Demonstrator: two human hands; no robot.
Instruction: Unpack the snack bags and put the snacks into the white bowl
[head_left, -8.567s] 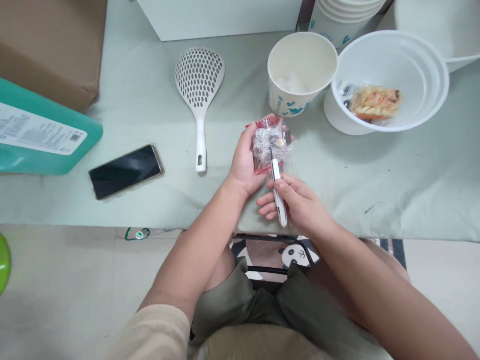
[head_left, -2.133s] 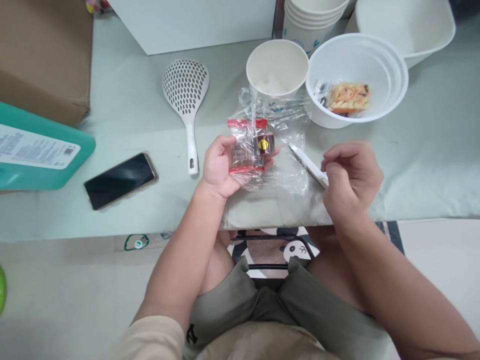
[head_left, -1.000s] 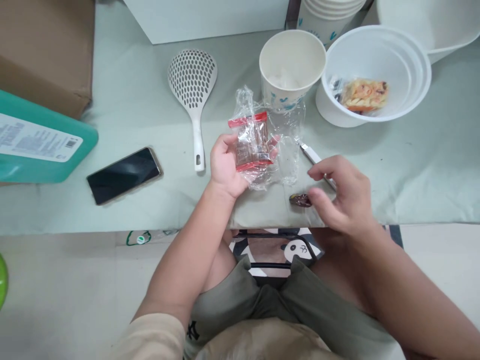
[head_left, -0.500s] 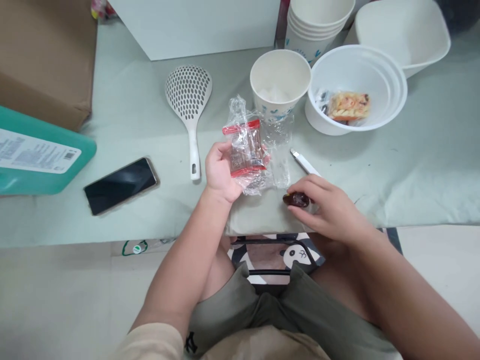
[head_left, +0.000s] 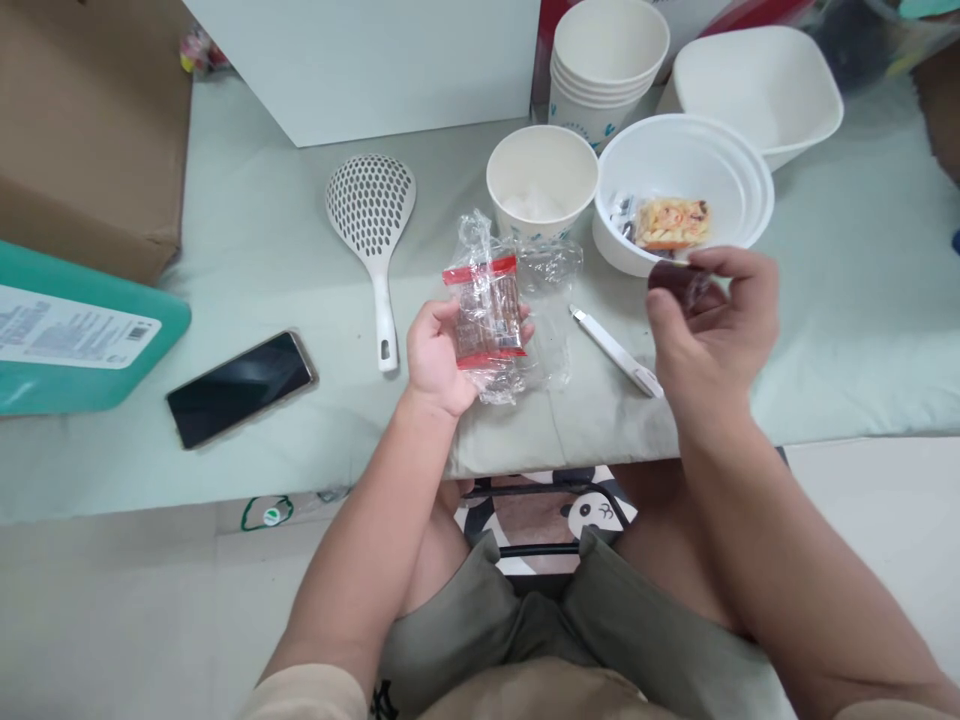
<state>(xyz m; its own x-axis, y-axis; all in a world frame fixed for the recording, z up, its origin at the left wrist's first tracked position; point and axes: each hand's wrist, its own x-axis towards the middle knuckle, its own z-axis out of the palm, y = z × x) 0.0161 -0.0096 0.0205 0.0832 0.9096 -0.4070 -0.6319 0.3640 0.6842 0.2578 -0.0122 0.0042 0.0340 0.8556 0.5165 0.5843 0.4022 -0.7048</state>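
Observation:
My left hand [head_left: 439,360] holds a red-edged snack packet [head_left: 487,312] together with crumpled clear plastic wrap [head_left: 551,345], its fingers curled under them. My right hand [head_left: 720,335] is raised at the near edge of a round white bowl [head_left: 757,215], pinching a small dark brown item [head_left: 679,285]. Inside the bowl lies a wrapped pale snack bar [head_left: 673,223] beside other small packets. A white cutter [head_left: 615,350] rests on the cloth between my hands. Just behind the wrap stands a paper cup [head_left: 544,180] with something whitish and clear inside.
A slotted white skimmer [head_left: 375,215] and a dark phone [head_left: 241,388] lie to the left. A green bottle [head_left: 90,325] and a cardboard box [head_left: 90,130] occupy the far left. Stacked cups [head_left: 607,60], a squarish white container [head_left: 761,90] and a white box [head_left: 390,60] stand behind.
My right hand has lifted and moved right and away from me with the dark item, from the cloth to the bowl's near edge. The view has shifted slightly; my left hand still holds the packet.

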